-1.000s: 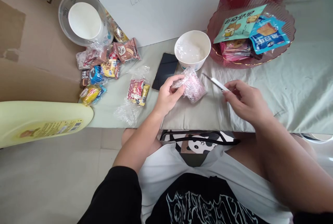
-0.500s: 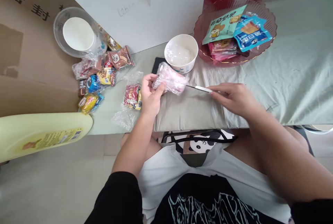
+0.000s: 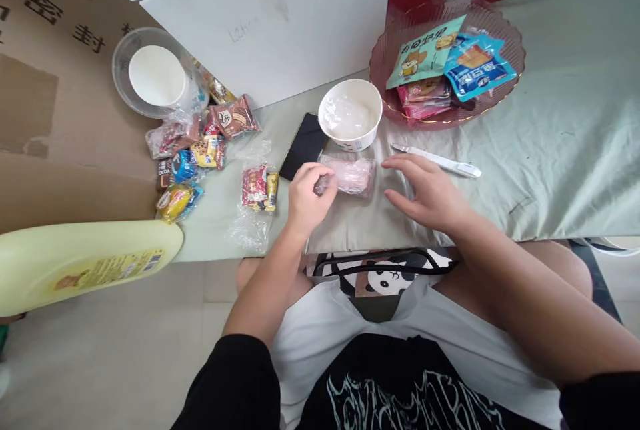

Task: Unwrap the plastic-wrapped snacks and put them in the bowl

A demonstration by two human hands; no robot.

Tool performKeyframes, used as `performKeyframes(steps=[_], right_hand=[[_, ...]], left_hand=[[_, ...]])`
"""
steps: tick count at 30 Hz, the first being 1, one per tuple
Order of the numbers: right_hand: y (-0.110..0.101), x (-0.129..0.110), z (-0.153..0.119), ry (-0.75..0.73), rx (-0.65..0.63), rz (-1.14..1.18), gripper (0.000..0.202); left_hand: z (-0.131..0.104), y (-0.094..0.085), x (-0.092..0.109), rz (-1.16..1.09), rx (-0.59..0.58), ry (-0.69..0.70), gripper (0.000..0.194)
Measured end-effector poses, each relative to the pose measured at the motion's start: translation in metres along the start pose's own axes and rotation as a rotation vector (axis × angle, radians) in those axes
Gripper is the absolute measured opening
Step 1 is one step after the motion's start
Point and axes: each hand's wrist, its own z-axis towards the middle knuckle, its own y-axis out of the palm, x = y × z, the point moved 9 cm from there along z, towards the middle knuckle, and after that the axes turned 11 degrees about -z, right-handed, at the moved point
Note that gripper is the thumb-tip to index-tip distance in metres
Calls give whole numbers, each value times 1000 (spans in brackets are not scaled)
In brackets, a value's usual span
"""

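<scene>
A pink bundle in clear plastic wrap (image 3: 353, 175) lies on the cloth-covered table, just in front of a white paper bowl (image 3: 350, 115). My left hand (image 3: 311, 195) pinches the wrap at the bundle's left end between thumb and fingers. To the right of the bundle, my right hand (image 3: 425, 191) is empty with its fingers apart. A white-handled knife (image 3: 440, 160) rests on the cloth just beyond my right hand. Behind the bundle and left of the bowl lies a dark phone (image 3: 304, 147).
A pink glass bowl (image 3: 450, 118) holds snack packets at the back right. Wrapped snacks (image 3: 255, 187) and a clear tub with a white cup (image 3: 157, 75) are on the left. A yellow-green bottle (image 3: 90, 263) juts in at the left edge.
The knife has left my right hand and lies on the cloth. The pink bundle has been lowered to the table. My right hand has opened, and more of the phone shows.
</scene>
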Motion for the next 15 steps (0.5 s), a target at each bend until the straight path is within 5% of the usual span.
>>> performKeyframes(steps=[4, 8, 12, 15], right_hand=[[12, -11, -3, -60, -68, 67, 53], [16, -9, -2, -33, -89, 51, 61], [19, -13, 3, -61, -98, 22, 41], [15, -11, 5, -55, -98, 32, 26]], left_hand=[[0, -2, -26, -431, 37, -289, 20], [-4, 9, -26, -754, -34, -427, 26], [-8, 20, -14, -847, -171, -466, 23], [-6, 17, -13, -841, -146, -453, 19]])
